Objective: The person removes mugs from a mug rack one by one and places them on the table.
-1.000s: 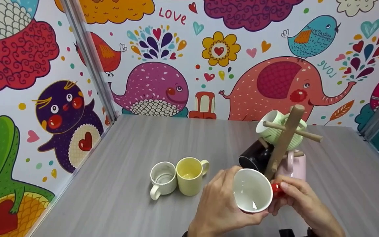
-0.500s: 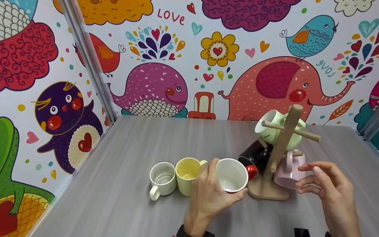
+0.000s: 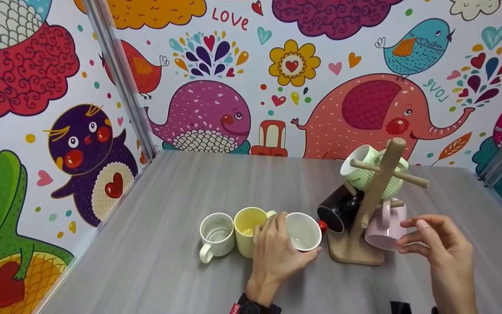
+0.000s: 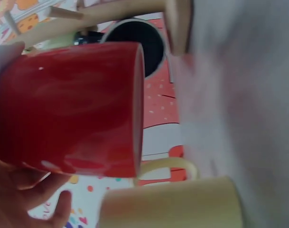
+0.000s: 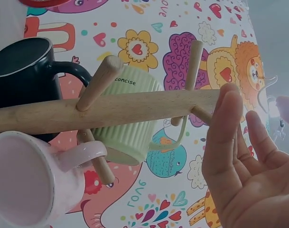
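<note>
My left hand (image 3: pixel 275 250) grips a red mug (image 4: pixel 73 109), fingers and thumb around its body. Its white inside (image 3: pixel 304 231) faces up in the head view, and its red handle points right toward the rack. Just left of it stands a yellow mug (image 3: pixel 244 229), partly hidden behind my fingers. My right hand (image 3: pixel 445 244) is held with loosely bent fingers and nothing in it, beside a pink mug (image 3: pixel 384 229) hanging on the wooden mug rack (image 3: pixel 375 196). In the right wrist view its fingertips are close to the post's top.
A black mug (image 3: pixel 338 211) and a light green ribbed mug (image 3: pixel 371 172) also hang from the rack's pegs. Left of the yellow mug, a white ribbed mug (image 3: pixel 217 235) stands on the grey table (image 3: pixel 181 183). Printed wall panels (image 3: pixel 216 113) border the table at the back and left.
My right hand has let go of the red mug's handle and moved right. My left hand has carried the red mug left and lower, next to the yellow mug.
</note>
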Demonstrator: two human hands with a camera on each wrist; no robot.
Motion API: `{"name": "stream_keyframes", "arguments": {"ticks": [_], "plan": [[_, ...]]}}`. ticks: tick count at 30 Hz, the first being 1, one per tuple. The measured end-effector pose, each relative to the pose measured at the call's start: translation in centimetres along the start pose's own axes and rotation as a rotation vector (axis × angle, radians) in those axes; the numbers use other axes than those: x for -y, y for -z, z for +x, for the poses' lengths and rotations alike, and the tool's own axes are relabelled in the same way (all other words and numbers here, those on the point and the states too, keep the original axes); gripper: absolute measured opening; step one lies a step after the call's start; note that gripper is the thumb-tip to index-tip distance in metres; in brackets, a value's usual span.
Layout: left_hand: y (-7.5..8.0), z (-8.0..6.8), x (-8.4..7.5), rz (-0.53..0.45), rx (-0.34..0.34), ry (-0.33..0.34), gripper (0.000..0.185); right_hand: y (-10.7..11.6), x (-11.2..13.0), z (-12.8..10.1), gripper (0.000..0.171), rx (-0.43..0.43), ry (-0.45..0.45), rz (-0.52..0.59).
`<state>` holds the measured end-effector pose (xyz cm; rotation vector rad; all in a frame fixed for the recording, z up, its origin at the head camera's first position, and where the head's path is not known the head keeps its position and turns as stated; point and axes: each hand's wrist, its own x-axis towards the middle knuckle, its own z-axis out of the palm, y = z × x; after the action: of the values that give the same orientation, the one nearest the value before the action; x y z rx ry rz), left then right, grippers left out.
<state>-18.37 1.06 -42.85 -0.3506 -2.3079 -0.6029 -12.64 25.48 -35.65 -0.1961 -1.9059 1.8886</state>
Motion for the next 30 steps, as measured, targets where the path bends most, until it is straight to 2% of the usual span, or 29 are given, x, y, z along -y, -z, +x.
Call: {"name": "stream_keyframes", "arguments": {"ticks": [6,9,12,16,24,30], "plan": [[-1.4,-0.5,0.7,0.051,-0.015,-0.021,0.09,0.0,-0.1,-0.1,0.031,0.021,0.002,0.013],[-1.9,-0.7,1.0,0.091,-0.024,-0.039,0.091,0.3,0.0,-0.2,0.032,0.052,0.011,0.071],[-2.2,-0.8,1.2,0.123,-0.023,-0.045,0.092,0.6,0.0,-0.1,0.029,0.102,0.051,0.178],[-2.6,-1.0,1.3,0.141,-0.014,-0.036,0.092,0.7,0.1,-0.1,0.028,0.116,0.069,0.233],[-2.9,-1.2,1.5,0.117,0.004,-0.004,0.094,0.5,0.2,-0.1,0.031,0.096,0.044,0.193],[-3.0,-1.2,1.9,0.051,0.004,0.072,0.092,0.5,0.3,-0.2,0.032,0.084,0.03,0.159]]}}
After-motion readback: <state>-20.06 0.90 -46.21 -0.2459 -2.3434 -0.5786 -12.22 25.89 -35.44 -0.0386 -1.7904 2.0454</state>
